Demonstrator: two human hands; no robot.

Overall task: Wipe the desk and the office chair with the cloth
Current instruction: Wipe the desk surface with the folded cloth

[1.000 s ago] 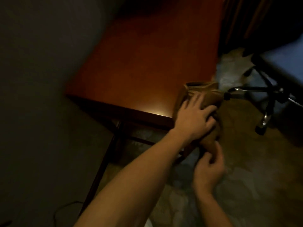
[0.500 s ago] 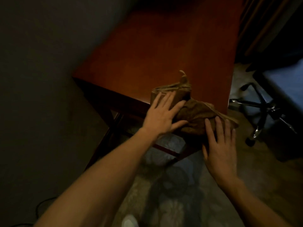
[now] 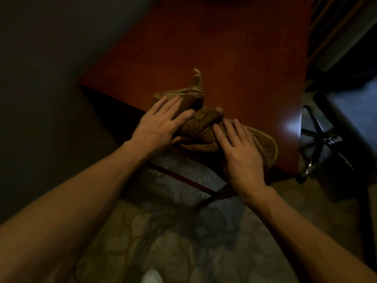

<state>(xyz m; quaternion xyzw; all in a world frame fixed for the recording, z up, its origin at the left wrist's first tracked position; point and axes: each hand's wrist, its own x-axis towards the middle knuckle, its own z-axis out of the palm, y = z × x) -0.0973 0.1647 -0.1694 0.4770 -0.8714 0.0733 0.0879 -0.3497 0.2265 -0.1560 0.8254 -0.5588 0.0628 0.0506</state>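
Two flat hands, left hand [image 3: 158, 127] and right hand [image 3: 240, 152], fingers straight, press the bunched brown cloth [image 3: 201, 125] at the desk's [image 3: 224, 64] near edge; wiping begins, next sweep toward the far edge.

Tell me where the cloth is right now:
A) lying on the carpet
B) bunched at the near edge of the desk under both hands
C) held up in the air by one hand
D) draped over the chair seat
B: the brown cloth lies crumpled at the near edge of the desk, with the left hand and the right hand both laid flat on it, fingers straight.
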